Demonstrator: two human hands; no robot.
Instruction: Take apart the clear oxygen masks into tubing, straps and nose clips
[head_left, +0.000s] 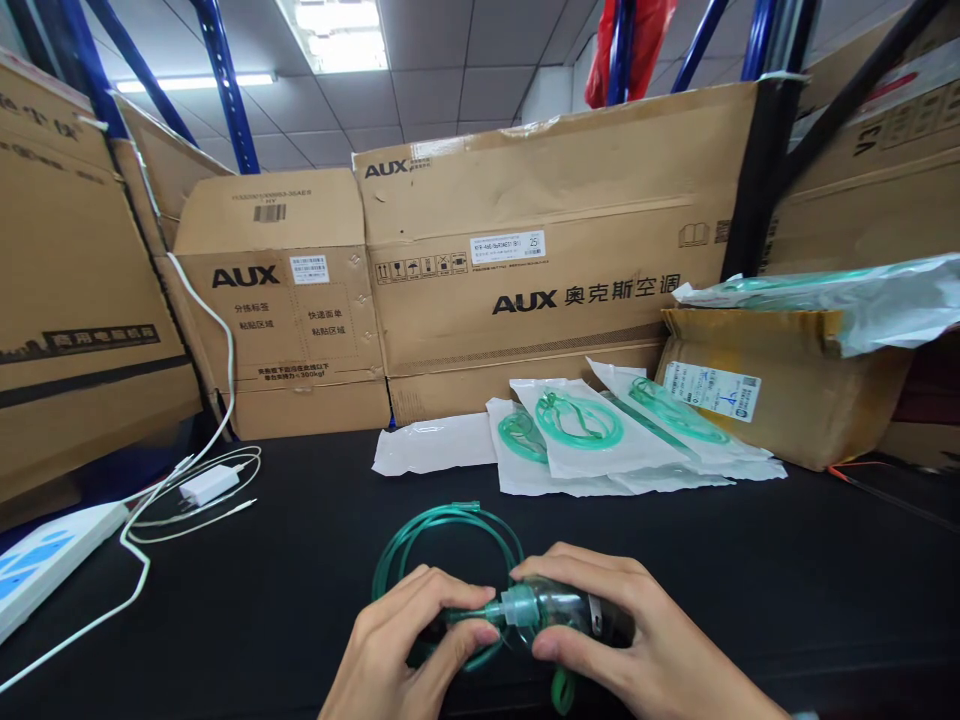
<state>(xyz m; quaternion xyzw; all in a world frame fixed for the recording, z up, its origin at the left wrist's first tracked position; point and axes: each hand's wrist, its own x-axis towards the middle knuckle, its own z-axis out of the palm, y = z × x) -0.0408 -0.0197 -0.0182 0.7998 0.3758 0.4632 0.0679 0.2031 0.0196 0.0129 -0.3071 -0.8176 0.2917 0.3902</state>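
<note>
Low in the head view, my right hand (600, 610) is wrapped round a clear green oxygen mask (559, 605), its connector end facing left. Between thumb and fingertips, my left hand (420, 635) pinches the end of the green oxygen tubing (390, 550) at the mask's pale connector (519, 606). The tube end and connector meet; whether they are fully joined I cannot tell. Behind my hands the rest of the tubing lies coiled on the black table (315, 560). A green strap loop (562, 690) hangs below the mask. My palms hide part of the mask and tube.
Several white packets (577, 430) with green tubing lie at the back. More packets rest on an open carton (780, 380) at right. A power strip (56, 565), white cables and a charger (210, 485) are at left. Large cardboard boxes (555, 240) wall the back.
</note>
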